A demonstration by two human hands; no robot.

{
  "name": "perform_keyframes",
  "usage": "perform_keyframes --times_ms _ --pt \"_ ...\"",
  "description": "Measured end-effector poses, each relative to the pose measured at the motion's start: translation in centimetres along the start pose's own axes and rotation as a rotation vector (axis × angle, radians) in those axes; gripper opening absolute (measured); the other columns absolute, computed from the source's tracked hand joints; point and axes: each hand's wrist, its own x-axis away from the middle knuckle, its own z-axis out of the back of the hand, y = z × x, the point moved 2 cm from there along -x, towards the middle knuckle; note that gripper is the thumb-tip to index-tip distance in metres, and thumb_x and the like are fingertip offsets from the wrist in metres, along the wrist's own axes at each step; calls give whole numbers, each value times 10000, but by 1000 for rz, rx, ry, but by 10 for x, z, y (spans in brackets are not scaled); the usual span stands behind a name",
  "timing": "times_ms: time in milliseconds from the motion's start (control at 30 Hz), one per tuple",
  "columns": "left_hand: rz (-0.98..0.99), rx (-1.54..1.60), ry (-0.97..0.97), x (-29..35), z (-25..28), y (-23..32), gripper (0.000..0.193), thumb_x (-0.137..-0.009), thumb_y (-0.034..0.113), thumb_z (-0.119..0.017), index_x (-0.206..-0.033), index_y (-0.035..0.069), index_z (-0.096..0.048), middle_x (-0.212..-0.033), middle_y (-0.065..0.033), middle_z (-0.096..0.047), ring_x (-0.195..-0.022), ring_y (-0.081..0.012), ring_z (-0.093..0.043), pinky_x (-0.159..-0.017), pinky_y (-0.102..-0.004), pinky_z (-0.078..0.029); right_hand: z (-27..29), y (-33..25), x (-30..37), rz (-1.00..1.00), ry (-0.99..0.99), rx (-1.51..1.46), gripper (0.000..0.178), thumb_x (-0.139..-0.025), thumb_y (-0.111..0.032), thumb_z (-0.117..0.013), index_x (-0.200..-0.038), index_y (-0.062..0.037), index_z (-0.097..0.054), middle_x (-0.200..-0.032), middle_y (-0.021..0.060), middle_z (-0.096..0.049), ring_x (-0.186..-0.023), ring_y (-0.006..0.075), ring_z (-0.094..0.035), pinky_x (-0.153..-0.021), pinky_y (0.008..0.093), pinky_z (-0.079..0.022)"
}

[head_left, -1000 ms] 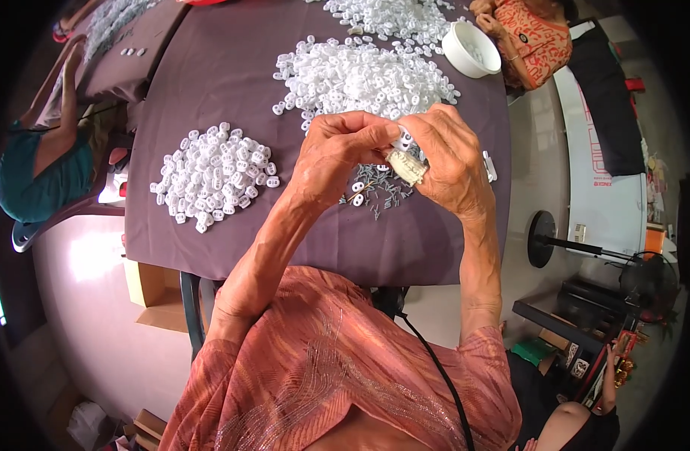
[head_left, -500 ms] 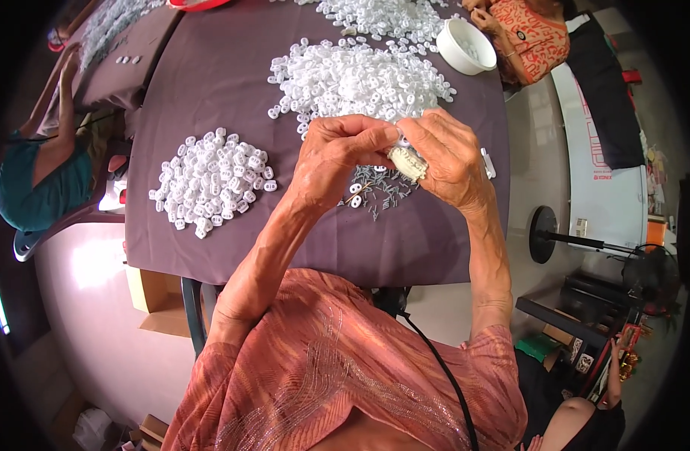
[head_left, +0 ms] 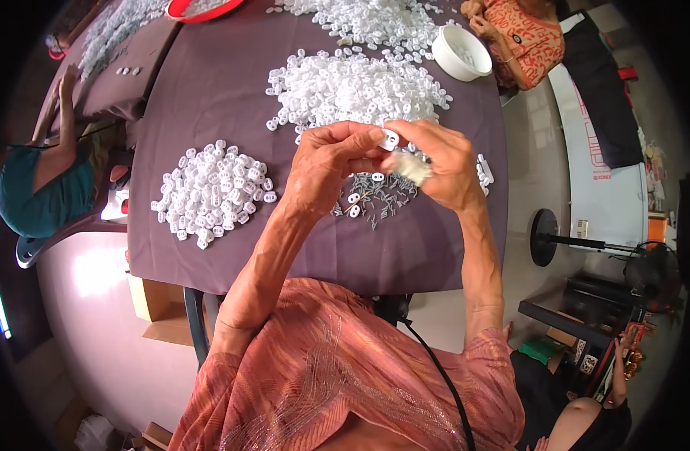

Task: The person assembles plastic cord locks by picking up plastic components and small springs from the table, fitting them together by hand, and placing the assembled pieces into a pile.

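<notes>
A white oval plastic piece with two dark holes is pinched at the fingertips of my left hand. Close against its other side is my right hand, fingers curled and index fingertip near the piece. A cream cloth-like wrap, blurred, sits about a finger of that hand; whether the fingertips hold anything small is hidden. Beneath both hands, small grey pins lie scattered with a few white pieces and a thin brown stick among them.
A large heap of white pieces lies beyond my hands, a smaller pile to the left. A white tub and red tray stand at the back. People sit at left and far right.
My right fingers have shifted off the white piece, so its face with the holes now shows. The left hand stays nearly in place. The whole view has moved slightly.
</notes>
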Motion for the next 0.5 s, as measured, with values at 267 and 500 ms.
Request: perform_keyframes --times_ms 267,500 --pt "-49 -103 -4 2 -1 3 195 -814 117 -573 -891 -61 -578 -816 -144 -619 -738 -218 -626 -685 -306 -512 1 -1 0 -352 37 -197 126 -754 -60 -547 -844 7 -605 -731 73 -614 -663 123 -581 -612 228 -449" --pt "-61 -25 19 3 -2 1 159 -790 69 -582 -870 -68 -580 -780 -153 -623 -731 -210 -629 -684 -291 -523 -7 0 6 -503 195 -507 93 -751 -53 -542 -803 8 -588 -746 33 -595 -666 85 -564 -616 204 -440"
